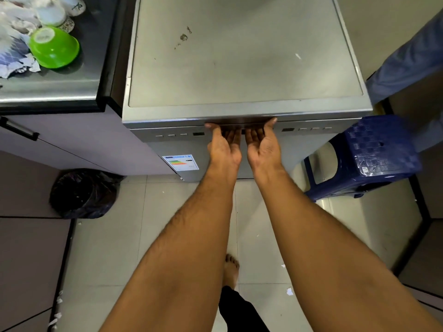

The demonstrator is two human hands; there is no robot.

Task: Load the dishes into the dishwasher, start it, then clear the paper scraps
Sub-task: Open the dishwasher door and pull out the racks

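**Both hands at the dishwasher handle, door closed**

I'm looking straight down on the dishwasher, door shut, its grey top bare but for a few stains. Both my hands are palm-up at the handle recess under the front lip. My left hand has its fingers hooked up into the slot, thumb out along the lip; my right hand mirrors it just beside, fingers curled up into the same recess, thumb tip on the lip's edge. So both are gripping the door handle, side by side, nearly touching. The button row runs either side of the hands, and an energy label sits lower on the door.

Out to the left, on the steel counter, a green bowl lies upside down beside white cups and crumpled paper scraps. Below the counter, a black bin bag on the floor. Small paper bits dot the tiles. A blue plastic stool stands right of the machine, and my bare foot shows between my forearms
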